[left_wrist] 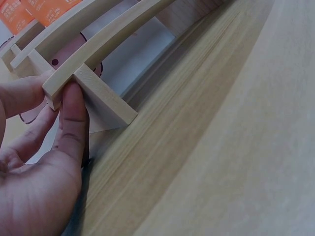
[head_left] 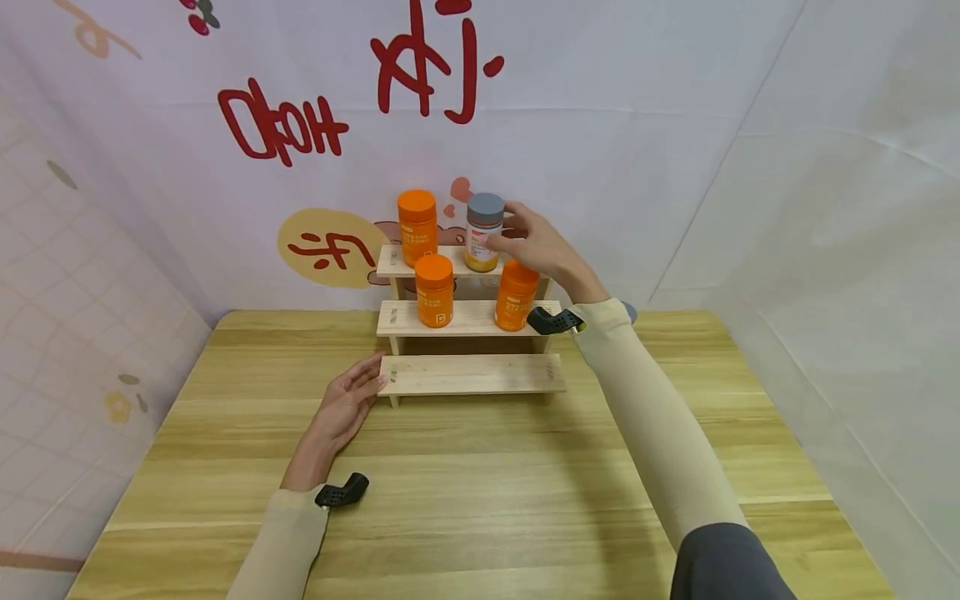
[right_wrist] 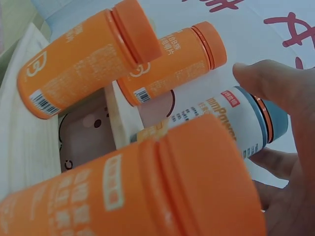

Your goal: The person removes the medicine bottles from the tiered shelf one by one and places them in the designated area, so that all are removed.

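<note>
A three-tier wooden display rack stands on the table against the wall. My left hand pinches the left end of its lowest board, thumb above and fingers below, as the left wrist view shows. On the top tier stands a white supplement bottle with a grey cap. Around it my right hand is spread; in the right wrist view one digit stands clear of the bottle. Orange bottles stand nearby: one at the top left, another at the middle left, a third at the middle right.
The wood-grain table extends in front of and beside the rack. A white cloth wall with red characters rises behind it. The middle-right orange bottle stands just below my right hand.
</note>
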The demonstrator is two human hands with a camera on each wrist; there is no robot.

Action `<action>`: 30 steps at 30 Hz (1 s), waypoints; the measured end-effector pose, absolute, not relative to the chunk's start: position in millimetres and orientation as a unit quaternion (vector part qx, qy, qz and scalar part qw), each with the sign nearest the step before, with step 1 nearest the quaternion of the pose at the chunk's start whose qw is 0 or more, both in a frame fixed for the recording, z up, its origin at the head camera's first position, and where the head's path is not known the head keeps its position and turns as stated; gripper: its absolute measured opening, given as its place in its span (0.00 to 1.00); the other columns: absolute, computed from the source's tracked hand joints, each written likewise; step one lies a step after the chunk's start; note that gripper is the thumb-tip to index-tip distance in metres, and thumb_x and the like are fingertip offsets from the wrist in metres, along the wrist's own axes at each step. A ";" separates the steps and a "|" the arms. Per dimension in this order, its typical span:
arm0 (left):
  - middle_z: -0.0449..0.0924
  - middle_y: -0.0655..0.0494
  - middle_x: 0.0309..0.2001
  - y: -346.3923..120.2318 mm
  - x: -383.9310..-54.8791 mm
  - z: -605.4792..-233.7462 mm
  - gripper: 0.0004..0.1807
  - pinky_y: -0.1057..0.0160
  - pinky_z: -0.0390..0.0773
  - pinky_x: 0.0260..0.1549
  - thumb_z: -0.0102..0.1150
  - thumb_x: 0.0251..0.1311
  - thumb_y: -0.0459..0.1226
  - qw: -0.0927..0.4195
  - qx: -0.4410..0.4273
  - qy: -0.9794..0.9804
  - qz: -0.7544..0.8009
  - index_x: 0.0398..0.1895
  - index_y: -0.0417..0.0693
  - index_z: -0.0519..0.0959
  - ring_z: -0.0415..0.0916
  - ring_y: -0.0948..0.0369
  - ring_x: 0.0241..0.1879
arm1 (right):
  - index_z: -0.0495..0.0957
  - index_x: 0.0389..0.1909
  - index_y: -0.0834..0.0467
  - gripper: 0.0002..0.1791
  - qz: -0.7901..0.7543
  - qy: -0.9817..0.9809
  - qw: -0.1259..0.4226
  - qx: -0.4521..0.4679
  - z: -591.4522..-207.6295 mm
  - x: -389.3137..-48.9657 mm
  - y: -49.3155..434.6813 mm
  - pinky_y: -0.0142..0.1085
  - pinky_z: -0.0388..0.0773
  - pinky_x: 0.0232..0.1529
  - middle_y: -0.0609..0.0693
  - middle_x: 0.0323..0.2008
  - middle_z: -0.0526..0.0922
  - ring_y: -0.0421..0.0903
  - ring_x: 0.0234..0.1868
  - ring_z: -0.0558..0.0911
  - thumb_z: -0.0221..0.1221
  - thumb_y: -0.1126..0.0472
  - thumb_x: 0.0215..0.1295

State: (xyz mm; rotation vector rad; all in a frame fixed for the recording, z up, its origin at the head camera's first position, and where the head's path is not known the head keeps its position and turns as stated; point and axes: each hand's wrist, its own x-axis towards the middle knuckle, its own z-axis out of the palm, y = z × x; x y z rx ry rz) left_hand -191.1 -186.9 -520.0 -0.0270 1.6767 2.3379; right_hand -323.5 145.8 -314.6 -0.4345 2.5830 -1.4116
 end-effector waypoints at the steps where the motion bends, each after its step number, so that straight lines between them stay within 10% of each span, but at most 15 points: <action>1: 0.73 0.60 0.54 -187.2 -190.6 -520.3 0.37 0.76 0.79 0.46 0.59 0.72 0.30 0.131 -0.010 0.578 0.806 0.80 0.39 0.56 0.75 0.70 0.51 | 0.59 0.79 0.41 0.40 -0.470 0.867 0.084 -0.143 -313.5 -324.3 144.1 0.52 0.70 0.72 0.53 0.71 0.72 0.51 0.71 0.72 0.63 0.44 0.69; 30: 0.70 0.58 0.57 -187.7 -192.8 -521.6 0.35 0.75 0.77 0.51 0.56 0.73 0.29 0.133 -0.012 0.589 0.797 0.80 0.40 0.57 0.73 0.69 0.55 | 0.66 0.74 0.39 0.37 -0.499 0.859 -0.019 -0.113 -317.6 -314.1 161.3 0.48 0.75 0.65 0.50 0.66 0.78 0.50 0.63 0.77 0.66 0.41 0.66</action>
